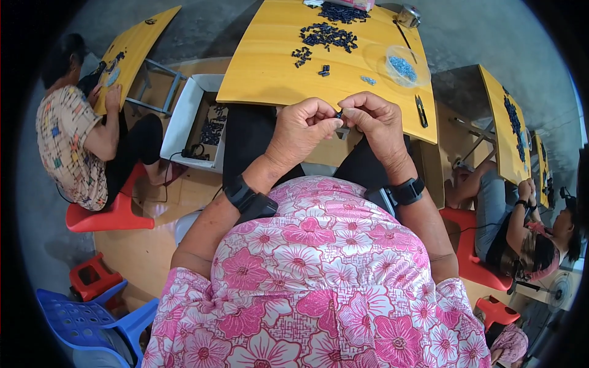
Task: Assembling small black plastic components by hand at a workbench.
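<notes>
Fingertips nearly together, the left hand (302, 126) and right hand (375, 122) pinch a small dark piece (338, 115) (too tiny to make out) by the table's (264, 70) near edge; black pieces (328, 37) lie at twelve o'clock, a clear bowl (407, 77) at two, black snips (421, 111) at three.

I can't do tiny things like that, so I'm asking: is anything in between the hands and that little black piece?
No, nothing I can see. The bare left hand and right hand meet right at the small black piece.
</notes>
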Tool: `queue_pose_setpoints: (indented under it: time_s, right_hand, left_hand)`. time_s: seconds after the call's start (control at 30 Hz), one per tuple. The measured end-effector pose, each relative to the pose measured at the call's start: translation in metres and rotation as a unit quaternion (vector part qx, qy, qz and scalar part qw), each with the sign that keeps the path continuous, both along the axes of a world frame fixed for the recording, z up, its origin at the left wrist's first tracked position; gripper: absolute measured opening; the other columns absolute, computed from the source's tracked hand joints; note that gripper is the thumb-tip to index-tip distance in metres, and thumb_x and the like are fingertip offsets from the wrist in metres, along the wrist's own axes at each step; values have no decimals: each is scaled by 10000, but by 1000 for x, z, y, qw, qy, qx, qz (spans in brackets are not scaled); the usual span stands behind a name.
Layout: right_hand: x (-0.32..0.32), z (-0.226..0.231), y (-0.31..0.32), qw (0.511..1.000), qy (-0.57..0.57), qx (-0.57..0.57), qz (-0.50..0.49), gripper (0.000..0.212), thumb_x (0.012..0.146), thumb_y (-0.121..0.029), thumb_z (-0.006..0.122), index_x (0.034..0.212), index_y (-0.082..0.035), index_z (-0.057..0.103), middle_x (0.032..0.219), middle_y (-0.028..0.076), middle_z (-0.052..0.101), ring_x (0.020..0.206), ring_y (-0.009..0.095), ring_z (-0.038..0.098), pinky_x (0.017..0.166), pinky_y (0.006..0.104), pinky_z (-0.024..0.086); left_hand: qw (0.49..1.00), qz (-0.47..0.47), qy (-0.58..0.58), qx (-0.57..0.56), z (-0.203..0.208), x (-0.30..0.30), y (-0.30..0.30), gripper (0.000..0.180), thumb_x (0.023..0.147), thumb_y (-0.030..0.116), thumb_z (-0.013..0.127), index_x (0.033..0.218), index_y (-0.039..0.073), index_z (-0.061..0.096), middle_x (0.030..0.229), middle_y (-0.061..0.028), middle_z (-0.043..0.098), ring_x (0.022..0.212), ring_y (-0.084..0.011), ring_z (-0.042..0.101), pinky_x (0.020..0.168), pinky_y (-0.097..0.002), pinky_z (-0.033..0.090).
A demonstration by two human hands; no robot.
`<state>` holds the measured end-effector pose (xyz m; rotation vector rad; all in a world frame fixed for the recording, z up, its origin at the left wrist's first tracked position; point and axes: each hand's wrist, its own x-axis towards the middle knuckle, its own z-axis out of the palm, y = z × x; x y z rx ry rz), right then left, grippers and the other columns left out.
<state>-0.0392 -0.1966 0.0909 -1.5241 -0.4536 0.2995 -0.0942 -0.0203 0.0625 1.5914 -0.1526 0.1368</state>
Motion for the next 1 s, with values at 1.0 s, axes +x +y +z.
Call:
queue_pose_setpoints:
  time_s: [1.0]
  right_hand:
    - [0, 2, 2, 996, 21, -87, -7, 114, 893, -50, 665, 950, 37, 712, 855, 48, 707, 723, 97, 654, 674, 229, 532]
  left_hand:
    - [998, 35, 12, 45, -10, -2, -1, 91, 880, 48, 705, 930, -26, 686, 816, -25, 682, 702, -47, 613, 621, -206, 543]
